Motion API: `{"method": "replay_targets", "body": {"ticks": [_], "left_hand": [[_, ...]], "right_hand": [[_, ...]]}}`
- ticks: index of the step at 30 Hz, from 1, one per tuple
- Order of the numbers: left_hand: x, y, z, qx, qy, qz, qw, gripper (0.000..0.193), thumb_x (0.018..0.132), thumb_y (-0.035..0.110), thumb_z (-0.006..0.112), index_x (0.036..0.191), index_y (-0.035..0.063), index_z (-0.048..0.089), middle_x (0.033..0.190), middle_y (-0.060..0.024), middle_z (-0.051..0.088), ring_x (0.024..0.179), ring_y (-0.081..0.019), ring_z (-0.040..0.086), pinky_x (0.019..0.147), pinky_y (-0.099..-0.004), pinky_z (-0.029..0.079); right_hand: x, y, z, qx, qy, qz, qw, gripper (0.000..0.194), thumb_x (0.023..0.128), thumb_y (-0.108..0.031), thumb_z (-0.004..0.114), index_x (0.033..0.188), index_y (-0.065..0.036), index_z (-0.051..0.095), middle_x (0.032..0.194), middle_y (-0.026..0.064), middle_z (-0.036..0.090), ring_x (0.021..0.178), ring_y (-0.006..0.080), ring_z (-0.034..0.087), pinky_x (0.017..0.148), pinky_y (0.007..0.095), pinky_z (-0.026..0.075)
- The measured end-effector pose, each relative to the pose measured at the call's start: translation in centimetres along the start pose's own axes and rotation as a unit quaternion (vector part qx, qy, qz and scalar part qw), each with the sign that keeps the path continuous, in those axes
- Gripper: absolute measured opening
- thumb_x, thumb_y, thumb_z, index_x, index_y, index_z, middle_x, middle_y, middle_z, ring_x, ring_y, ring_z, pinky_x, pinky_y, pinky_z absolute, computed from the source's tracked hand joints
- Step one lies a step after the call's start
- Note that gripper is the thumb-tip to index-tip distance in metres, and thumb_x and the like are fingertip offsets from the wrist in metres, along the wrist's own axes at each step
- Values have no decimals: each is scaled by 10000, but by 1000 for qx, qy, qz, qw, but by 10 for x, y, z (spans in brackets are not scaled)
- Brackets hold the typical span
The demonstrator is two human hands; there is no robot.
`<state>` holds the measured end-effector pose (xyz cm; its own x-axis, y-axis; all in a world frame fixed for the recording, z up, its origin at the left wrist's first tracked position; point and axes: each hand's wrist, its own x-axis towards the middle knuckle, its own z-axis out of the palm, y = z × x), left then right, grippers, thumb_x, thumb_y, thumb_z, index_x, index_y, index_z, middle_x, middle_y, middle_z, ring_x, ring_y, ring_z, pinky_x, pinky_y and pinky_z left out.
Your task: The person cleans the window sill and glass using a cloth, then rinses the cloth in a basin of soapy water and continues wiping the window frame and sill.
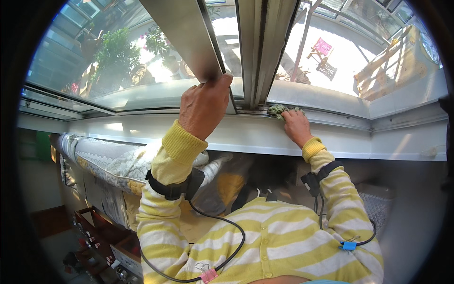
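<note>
My left hand (205,103) grips the edge of the sliding window's metal frame (188,39), with the thumb on its right side. To the right, my right hand (297,127) holds a crumpled greenish cloth (278,110) against the window track (330,120), beside the foot of the upright frame posts (260,53). The cloth is bunched under the fingertips, so the far side of it is partly hidden. A white sill (255,133) runs below both hands.
A rolled quilted mattress or bedding (113,156) lies below the sill at left. Window glass (106,64) stands at left. Outside are potted plants (118,53) and a pink folding chair (322,47). Black cables (234,223) hang from both forearms.
</note>
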<state>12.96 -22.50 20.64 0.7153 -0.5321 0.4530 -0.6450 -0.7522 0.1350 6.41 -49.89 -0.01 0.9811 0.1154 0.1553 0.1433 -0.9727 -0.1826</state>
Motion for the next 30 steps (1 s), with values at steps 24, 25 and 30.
{"method": "replay_targets", "body": {"ticks": [24, 25, 30], "left_hand": [[-271, -67, 50, -601, 198, -568, 526, 224, 895, 124, 516, 1108, 56, 529, 783, -62, 608, 653, -152, 582, 635, -293, 520], [-270, -66, 50, -595, 203, -581, 518, 224, 896, 122, 515, 1109, 55, 528, 787, -64, 608, 655, -154, 584, 638, -295, 520], [-269, -64, 49, -615, 213, -563, 510, 229, 898, 108, 505, 1118, 48, 520, 796, -73, 608, 656, -162, 586, 651, -305, 524]], "right_hand": [[-42, 94, -28, 45, 14, -24, 999, 224, 746, -202, 611, 967, -166, 606, 964, 20, 556, 941, 225, 509, 844, 380, 363], [-51, 109, -33, 35, 19, -16, 999, 223, 747, -200, 610, 967, -163, 606, 978, 23, 557, 947, 229, 509, 853, 386, 363], [-80, 170, -59, -15, -36, 108, 993, 197, 738, -180, 584, 926, -136, 621, 987, 43, 557, 946, 259, 508, 841, 405, 394]]}}
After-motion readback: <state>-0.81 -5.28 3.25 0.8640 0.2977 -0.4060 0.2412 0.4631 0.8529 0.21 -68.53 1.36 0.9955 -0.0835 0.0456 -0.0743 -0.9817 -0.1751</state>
